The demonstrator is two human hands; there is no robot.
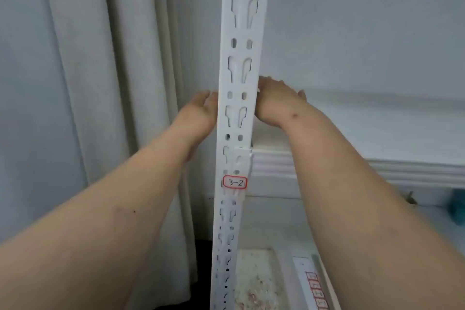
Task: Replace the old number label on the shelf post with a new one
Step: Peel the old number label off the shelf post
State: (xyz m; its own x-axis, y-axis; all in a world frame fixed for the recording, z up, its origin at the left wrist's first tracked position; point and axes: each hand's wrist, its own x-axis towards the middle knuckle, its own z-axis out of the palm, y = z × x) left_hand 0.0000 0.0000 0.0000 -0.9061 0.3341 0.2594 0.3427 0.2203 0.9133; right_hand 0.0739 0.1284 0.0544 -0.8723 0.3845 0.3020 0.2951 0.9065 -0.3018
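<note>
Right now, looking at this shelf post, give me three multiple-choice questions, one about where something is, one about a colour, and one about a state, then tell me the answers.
1. Where is the label reading 3-2 on the shelf post?
A. Above both hands
B. Below both hands
C. Level with the hands

2. What colour is the border of that label?
A. Red
B. Blue
C. Green

3. How do the left hand and right hand stand?
A. Both peeling the label
B. One on each side of the post, off the label
C. Both resting on the shelf

Answers:
1. B, since the label sits well down the post, under both wrists.
2. A, since a red outline rings the handwritten 3-2.
3. B, since the hands flank the post higher up and the label is stuck on, untouched.
</note>
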